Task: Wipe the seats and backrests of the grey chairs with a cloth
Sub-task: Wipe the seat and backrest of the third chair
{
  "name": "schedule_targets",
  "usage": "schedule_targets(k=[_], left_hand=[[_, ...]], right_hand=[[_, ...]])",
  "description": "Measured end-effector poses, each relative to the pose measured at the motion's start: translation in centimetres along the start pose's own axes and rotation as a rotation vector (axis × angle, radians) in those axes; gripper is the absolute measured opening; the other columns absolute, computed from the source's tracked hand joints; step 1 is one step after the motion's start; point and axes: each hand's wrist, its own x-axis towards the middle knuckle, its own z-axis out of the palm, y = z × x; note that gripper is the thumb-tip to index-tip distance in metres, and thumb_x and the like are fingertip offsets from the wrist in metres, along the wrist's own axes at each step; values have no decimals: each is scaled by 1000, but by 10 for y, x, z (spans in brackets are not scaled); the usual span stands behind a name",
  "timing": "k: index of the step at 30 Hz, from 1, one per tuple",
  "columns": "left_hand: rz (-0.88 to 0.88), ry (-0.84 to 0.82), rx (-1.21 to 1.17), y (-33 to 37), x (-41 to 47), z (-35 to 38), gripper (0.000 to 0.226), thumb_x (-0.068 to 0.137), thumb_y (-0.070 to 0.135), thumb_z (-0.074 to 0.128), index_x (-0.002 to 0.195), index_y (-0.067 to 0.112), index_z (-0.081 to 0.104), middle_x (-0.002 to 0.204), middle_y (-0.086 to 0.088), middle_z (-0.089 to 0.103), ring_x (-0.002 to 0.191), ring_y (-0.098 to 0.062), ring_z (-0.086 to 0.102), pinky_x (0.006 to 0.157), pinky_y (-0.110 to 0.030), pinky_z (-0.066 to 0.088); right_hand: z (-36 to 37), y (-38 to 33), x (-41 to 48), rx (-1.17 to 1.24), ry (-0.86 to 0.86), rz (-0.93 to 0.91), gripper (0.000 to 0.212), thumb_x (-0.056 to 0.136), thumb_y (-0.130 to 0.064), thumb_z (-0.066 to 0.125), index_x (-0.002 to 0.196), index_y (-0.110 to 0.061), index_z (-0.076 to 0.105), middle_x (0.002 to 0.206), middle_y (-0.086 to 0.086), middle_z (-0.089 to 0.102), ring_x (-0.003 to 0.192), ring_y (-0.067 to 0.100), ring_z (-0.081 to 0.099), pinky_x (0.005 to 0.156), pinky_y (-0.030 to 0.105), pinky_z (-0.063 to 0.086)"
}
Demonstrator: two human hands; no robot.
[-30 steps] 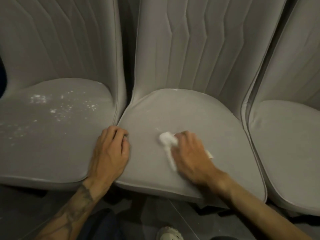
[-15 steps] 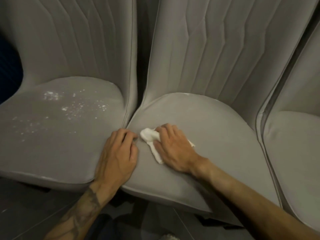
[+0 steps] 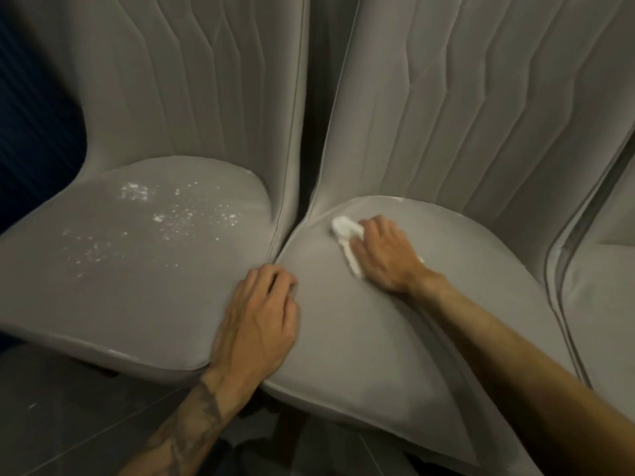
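Note:
Three grey padded chairs stand side by side. My right hand (image 3: pixel 385 254) presses a white cloth (image 3: pixel 347 242) flat onto the middle chair's seat (image 3: pixel 429 321), near its far left corner by the backrest (image 3: pixel 464 108). My left hand (image 3: pixel 257 324) rests palm down across the seam between the left seat (image 3: pixel 120 286) and the middle seat, fingers curled at the edge, holding nothing. White specks (image 3: pixel 165 218) are scattered over the left seat. Most of the cloth is hidden under my right hand.
The third chair (image 3: pixel 604 304) shows only partly at the right edge. A dark gap (image 3: pixel 316 115) runs between the left and middle backrests. Dark tiled floor (image 3: pixel 68 417) lies below the seats' front edges. A dark blue surface (image 3: pixel 31 115) is at far left.
My right hand has slid the cloth from the seat's middle toward its far left corner. The view has shifted left and closer. My left hand stays on the seam.

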Motion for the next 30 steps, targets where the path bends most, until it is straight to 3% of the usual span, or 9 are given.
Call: schedule_targets(k=[3, 8, 14, 17, 20, 25, 30], left_hand=[[-2, -3, 4, -1, 0, 1, 16, 93, 18, 44, 102, 18, 57, 106, 1, 54, 92, -22, 51, 81, -41, 47], [-4, 2, -4, -2, 0, 1, 16, 93, 18, 43, 101, 18, 57, 105, 1, 54, 91, -18, 48, 78, -38, 45], [-22, -16, -9, 2, 1, -3, 18, 94, 19, 43, 103, 18, 58, 106, 0, 56, 92, -21, 51, 80, -40, 47], [-36, -30, 0, 3, 1, -5, 17, 93, 18, 44, 100, 16, 59, 105, -1, 56, 92, -23, 52, 80, -42, 47], [-33, -32, -3, 4, 1, -7, 18, 93, 18, 44, 98, 14, 60, 104, -4, 57, 91, -25, 53, 79, -45, 48], [-52, -30, -11, 3, 0, -6, 19, 93, 18, 43, 101, 15, 60, 105, -3, 57, 93, -22, 52, 81, -41, 47], [-64, 32, -54, 2, -1, -6, 13, 92, 9, 42, 92, 15, 53, 94, -6, 54, 86, -23, 49, 77, -43, 46]], right_hand=[[4, -12, 27, -62, 16, 115, 40, 105, -38, 35, 119, -4, 52, 122, 21, 51, 108, 39, 48, 94, 49, 39], [15, -47, -12, -23, 41, -290, 40, 103, -43, 32, 123, -14, 50, 114, 8, 51, 96, 29, 48, 82, 43, 40], [5, -16, 37, -61, -38, 75, 44, 105, -43, 33, 130, -10, 47, 128, 16, 48, 115, 35, 45, 98, 46, 35], [17, -53, 20, 30, -7, -143, 45, 103, -47, 33, 128, -12, 47, 123, 12, 48, 108, 32, 45, 93, 46, 36], [16, -43, 2, 53, -4, -338, 43, 103, -49, 33, 130, -18, 46, 118, 4, 47, 102, 24, 45, 87, 40, 33], [11, -34, 33, -36, -43, -61, 44, 105, -42, 35, 136, -13, 44, 127, 12, 47, 113, 33, 45, 95, 44, 34], [4, -54, -44, 96, -63, -406, 37, 104, -48, 30, 126, -23, 46, 118, 0, 48, 100, 20, 45, 87, 36, 33]])
